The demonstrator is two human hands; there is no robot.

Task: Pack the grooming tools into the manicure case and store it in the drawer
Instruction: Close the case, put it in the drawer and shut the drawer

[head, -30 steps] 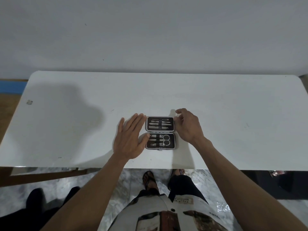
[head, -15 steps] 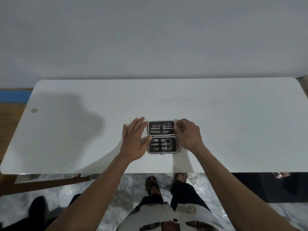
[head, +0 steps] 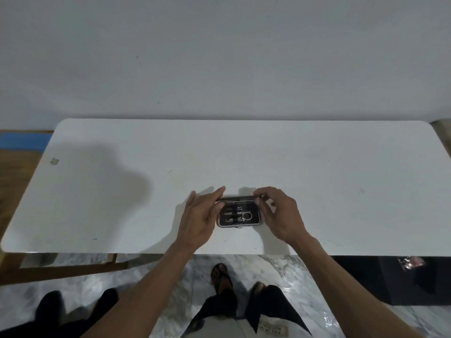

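Observation:
A small manicure case [head: 239, 217] lies near the front edge of the white table [head: 317, 179]. Its black lower half shows several metal tools, among them small scissors. The lid [head: 238, 199] is tilted up, seen almost edge-on. My left hand [head: 201, 215] holds the lid's left end with fingertips and thumb. My right hand [head: 280, 213] pinches the lid's right end. Both hands flank the case and partly hide its sides.
A wooden frame [head: 61, 270] runs under the table at the left. A dark box [head: 402, 279] stands under the table at the right. My legs and a sandalled foot [head: 222, 279] are on the marble floor below the front edge.
The case lay fully open and flat before. Both hands took hold of the far half and swung it up toward me, so it now stands partly folded over the lower half.

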